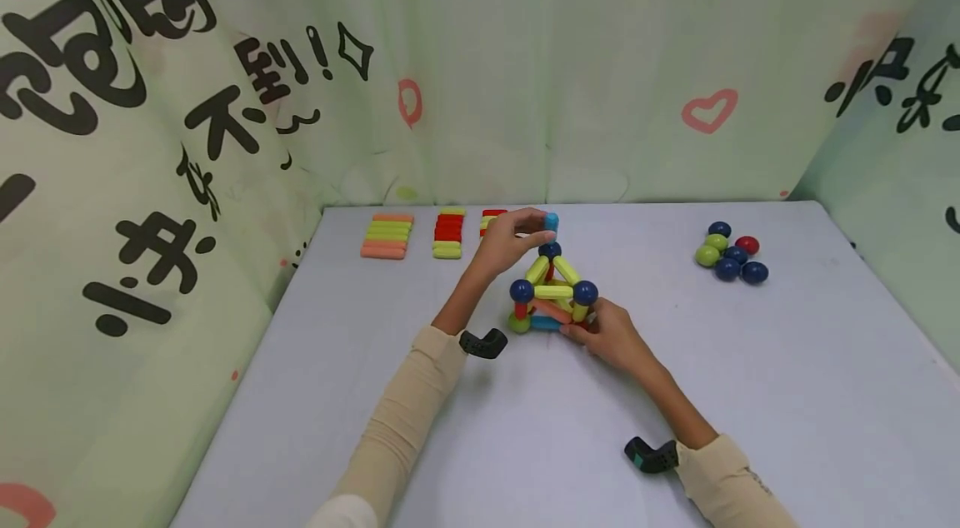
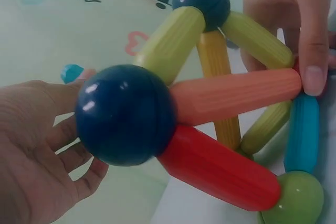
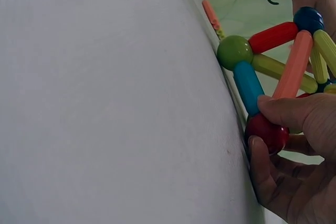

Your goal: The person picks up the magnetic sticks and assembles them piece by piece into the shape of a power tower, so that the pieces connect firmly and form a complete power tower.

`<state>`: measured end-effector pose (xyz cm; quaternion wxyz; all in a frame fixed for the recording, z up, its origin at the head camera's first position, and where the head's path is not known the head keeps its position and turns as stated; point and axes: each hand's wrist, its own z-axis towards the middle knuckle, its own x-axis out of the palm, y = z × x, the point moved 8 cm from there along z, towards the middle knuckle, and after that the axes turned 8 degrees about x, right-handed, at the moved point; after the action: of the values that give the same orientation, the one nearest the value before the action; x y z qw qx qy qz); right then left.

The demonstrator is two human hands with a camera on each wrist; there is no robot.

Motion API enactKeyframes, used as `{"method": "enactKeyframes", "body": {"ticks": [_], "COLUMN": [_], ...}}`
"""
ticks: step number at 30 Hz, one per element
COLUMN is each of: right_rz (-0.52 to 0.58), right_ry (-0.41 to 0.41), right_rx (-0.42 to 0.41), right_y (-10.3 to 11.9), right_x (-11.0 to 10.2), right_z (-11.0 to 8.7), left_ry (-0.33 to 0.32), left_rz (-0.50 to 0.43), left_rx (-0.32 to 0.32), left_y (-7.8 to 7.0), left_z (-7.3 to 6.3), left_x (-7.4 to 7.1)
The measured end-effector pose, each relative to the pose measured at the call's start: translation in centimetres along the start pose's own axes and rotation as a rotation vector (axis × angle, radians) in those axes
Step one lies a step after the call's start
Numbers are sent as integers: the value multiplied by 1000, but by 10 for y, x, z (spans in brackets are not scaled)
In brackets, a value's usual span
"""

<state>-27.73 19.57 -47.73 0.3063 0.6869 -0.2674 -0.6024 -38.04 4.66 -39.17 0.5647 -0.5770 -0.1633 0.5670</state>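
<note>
A frame of coloured sticks and balls stands on the table, with dark blue balls above and a green ball at its lower left. My left hand pinches a short light-blue stick upright over the topmost dark blue ball; whether the two touch I cannot tell. In the left wrist view only the tip of that stick shows beyond the hand. Low on the frame's right side, my right hand grips a red ball, where a blue stick and a salmon stick meet.
Rows of salmon and green sticks, red and green sticks, and a partly hidden third group lie at the back left. Loose blue, green and red balls sit at the back right. A patterned curtain surrounds the white table.
</note>
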Motion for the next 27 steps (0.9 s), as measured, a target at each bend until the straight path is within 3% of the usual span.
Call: {"method": "enactKeyframes", "body": {"ticks": [5, 10, 13, 17, 19, 23, 27], "right_rz": [-1, 9, -4, -45, -58, -68, -69], "right_ry": [15, 25, 23, -8, -23, -36, -49], "right_rx": [3, -11, -17, -37, -47, -67, -77], "right_y": [-2, -1, -1, 0, 0, 2, 4], "right_x": [1, 1, 1, 1, 0, 1, 0], "right_z": [-1, 0, 0, -2, -3, -3, -1], "left_ry": [23, -27, -66, -61, -42, -7, -1], "left_rz": [4, 38, 202, 568, 701, 802, 863], "left_rx": [11, -8, -63, -135, -166, -189, -162], "left_y": [4, 18, 35, 58, 69, 84, 87], "left_z": [-1, -3, -8, -17, -22, -29, -29], "left_x": [5, -2, -10, -17, -18, -16, -15]}}
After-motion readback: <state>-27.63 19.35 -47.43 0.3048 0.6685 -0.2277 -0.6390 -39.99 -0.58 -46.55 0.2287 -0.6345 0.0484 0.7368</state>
